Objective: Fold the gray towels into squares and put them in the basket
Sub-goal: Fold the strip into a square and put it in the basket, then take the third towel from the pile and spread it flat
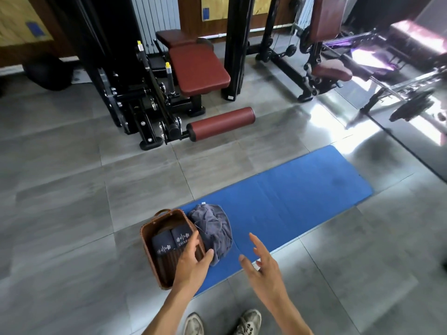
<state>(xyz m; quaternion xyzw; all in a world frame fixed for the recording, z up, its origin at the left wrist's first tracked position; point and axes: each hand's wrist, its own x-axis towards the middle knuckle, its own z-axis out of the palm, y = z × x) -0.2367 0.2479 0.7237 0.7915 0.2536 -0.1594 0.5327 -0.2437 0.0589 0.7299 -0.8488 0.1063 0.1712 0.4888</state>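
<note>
A brown wicker basket point(148, 240) stands on the floor at the near left end of a blue mat point(290, 197). Two folded dark gray towels point(173, 239) with white print lie side by side in its far part. A crumpled gray towel point(212, 228) lies on the mat right beside the basket. My left hand point(193, 259) hovers over the basket's right rim, fingers relaxed, holding nothing, thumb near the crumpled towel's edge. My right hand point(261, 259) is spread above the mat to the right of the towel, empty.
A gym machine with a maroon seat point(198, 68) and a maroon roller pad point(220, 123) stands on the gray tile floor beyond the mat. More black equipment point(321, 76) fills the back right. My two shoes point(222, 322) are at the bottom edge.
</note>
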